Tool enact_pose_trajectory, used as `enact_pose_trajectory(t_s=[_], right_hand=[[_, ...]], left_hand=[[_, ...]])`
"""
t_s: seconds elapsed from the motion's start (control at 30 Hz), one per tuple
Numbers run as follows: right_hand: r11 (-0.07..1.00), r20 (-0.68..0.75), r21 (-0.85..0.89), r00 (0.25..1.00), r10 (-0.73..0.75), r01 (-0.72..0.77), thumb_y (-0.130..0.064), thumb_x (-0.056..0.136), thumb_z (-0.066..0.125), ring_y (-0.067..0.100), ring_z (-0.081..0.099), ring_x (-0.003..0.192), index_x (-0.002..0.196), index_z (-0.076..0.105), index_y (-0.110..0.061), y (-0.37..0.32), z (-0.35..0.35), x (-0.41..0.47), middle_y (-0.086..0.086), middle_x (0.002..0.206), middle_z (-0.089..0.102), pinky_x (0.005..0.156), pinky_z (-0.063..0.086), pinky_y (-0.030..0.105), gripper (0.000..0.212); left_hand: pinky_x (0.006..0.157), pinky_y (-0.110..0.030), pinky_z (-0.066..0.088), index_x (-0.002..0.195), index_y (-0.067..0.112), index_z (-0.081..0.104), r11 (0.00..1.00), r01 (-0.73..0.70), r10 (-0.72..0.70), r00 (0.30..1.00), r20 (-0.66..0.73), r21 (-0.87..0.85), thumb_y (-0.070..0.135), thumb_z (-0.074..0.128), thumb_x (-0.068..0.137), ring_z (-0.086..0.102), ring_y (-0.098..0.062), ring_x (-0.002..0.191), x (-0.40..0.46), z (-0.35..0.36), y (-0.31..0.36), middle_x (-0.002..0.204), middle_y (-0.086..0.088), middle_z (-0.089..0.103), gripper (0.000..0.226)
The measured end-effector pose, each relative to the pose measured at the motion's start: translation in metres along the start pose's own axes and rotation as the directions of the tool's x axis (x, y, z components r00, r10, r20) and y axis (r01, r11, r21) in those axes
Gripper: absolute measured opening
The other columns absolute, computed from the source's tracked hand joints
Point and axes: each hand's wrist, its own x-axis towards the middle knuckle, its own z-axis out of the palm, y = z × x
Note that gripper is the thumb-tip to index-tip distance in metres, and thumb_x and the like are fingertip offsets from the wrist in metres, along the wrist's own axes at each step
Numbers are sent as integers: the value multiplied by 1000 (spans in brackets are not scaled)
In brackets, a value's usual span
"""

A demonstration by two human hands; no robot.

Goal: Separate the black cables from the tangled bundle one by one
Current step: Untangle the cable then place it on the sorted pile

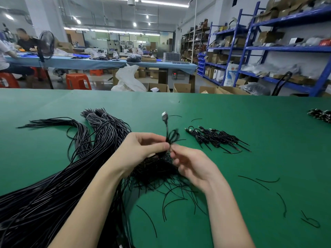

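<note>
Bare green felt-covered table (232,111) stretches open along the far edge and across the right middle, giving a hand free passage there. The left side is blocked by a thick sheaf of long black cables (53,185) fanning from the near-left corner toward the centre. A small heap of short black coiled cables with plugs (215,137) lies right of centre, and another dark cluster (320,115), possibly more of the same, sits at the far right edge. Loose black wire offcuts (265,181) dot the near-right surface, with open gaps between them.
</note>
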Motion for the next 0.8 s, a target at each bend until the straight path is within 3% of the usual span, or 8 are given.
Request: enact_pose_trajectory(t_s=[0.07, 0.13, 0.2, 0.27, 0.4, 0.57, 0.67, 0.8], right_hand=[[910, -111, -360, 959, -261, 206, -24, 85, 81, 7, 68, 66, 90, 80, -21, -7, 0, -2, -6, 85, 79, 53, 51, 16, 6], [731, -57, -571, 871, -488, 372, -19, 89, 78, 7, 70, 71, 90, 80, -26, -14, -2, -5, -10, 85, 78, 60, 54, 19, 8], [541, 63, -708, 805, -590, 453, -17, 87, 79, 4, 69, 69, 86, 81, -31, -17, -1, -8, -16, 81, 77, 66, 54, 17, 14], [445, 111, -754, 761, -639, 483, -20, 83, 82, 0, 67, 67, 82, 82, -32, -16, 2, -10, -22, 78, 75, 66, 49, 11, 12], [428, 83, -770, 740, -668, 473, -30, 80, 85, 1, 67, 70, 80, 81, -33, -17, 2, -10, -25, 76, 74, 67, 49, 11, 6], [446, 61, -755, 729, -682, 481, -31, 83, 83, 2, 68, 69, 78, 81, -30, -16, 2, -7, -22, 73, 74, 69, 55, 20, 5], [570, 29, -667, 781, -624, 480, -26, 86, 81, 2, 63, 60, 78, 81, -27, -13, 5, -6, -13, 71, 74, 56, 58, 27, 8], [718, 59, -519, 858, -510, 463, -15, 91, 76, 4, 56, 52, 79, 77, -22, -10, 5, -4, -10, 63, 68, 50, 48, 17, 14]], left_hand=[[78, -26, 57, 87, 14, 81, 961, 172, -183, 983, -32, -215, 25, 85, 59, 71, -17, 82, 2, -3, -2, 95, -10, 77, 30], [73, -25, 61, 93, 9, 77, 900, 256, -274, 962, -3, -354, 17, 83, 59, 74, -19, 78, 3, -2, -2, 93, -13, 77, 35], [64, -24, 61, 98, 6, 72, 859, 287, -306, 952, 24, -423, 13, 82, 60, 74, -20, 74, 3, 0, -1, 90, -15, 76, 40], [59, -22, 59, 99, 5, 71, 841, 303, -319, 947, 42, -447, 11, 80, 61, 74, -19, 71, 2, 1, -1, 89, -16, 76, 40], [60, -23, 60, 104, 4, 71, 833, 307, -313, 948, 66, -460, 9, 79, 64, 75, -19, 72, 3, -1, -3, 91, -15, 76, 42], [65, -24, 61, 86, 13, 83, 870, 274, -254, 962, 105, -409, 10, 81, 64, 75, -18, 77, 3, -1, -5, 96, -13, 77, 23], [69, -24, 61, 90, 17, 83, 913, 225, -199, 974, 109, -340, 17, 85, 59, 75, -15, 79, 2, -2, -4, 97, -11, 78, 31], [69, -23, 60, 91, 15, 83, 915, 228, -195, 972, 130, -332, 18, 85, 57, 74, -14, 81, 0, -4, -3, 97, -11, 77, 35]])
